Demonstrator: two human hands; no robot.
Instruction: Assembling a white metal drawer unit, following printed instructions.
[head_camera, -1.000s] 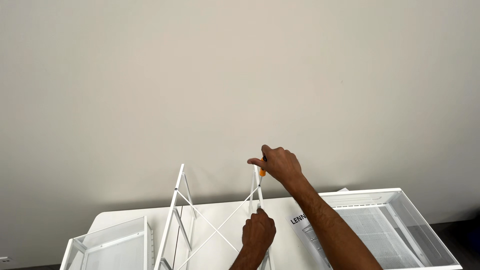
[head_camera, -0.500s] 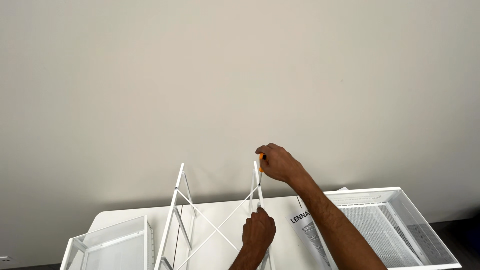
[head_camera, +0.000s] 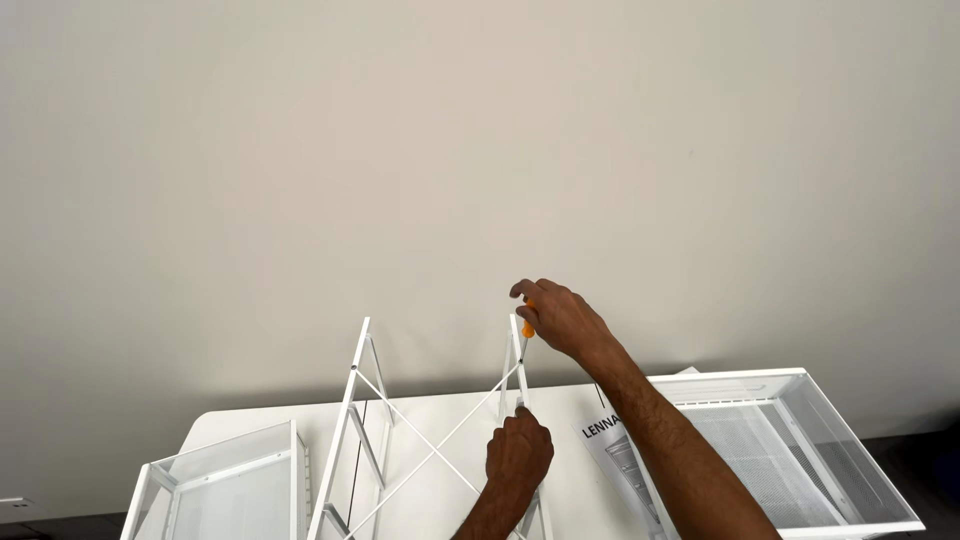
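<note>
Where the white frame (head_camera: 432, 430) stands upright on the white table (head_camera: 215, 430), its two slim uprights are joined by crossed diagonal braces, and both hands work on the right-hand upright. The right hand (head_camera: 562, 318) is curled shut near the top of that upright around a small orange tool (head_camera: 527, 327), of which only a sliver shows between the fingers; its tip meets the post. The left hand (head_camera: 519, 452) is closed around the same upright lower down, just below where the braces meet it, gripping it firmly. Just right of the frame, partly under the right forearm, a white paper booklet (head_camera: 612, 455) lies flat on the table, with dark print at its head and a line drawing below. Beyond it, at the table's right end, sits a white mesh basket (head_camera: 790, 450), a shallow rectangle with nothing visible inside. At the left end a second, smaller mesh basket (head_camera: 225, 485) sits beside the frame, likewise bare. Behind everything rises a plain beige wall (head_camera: 480, 150).
</note>
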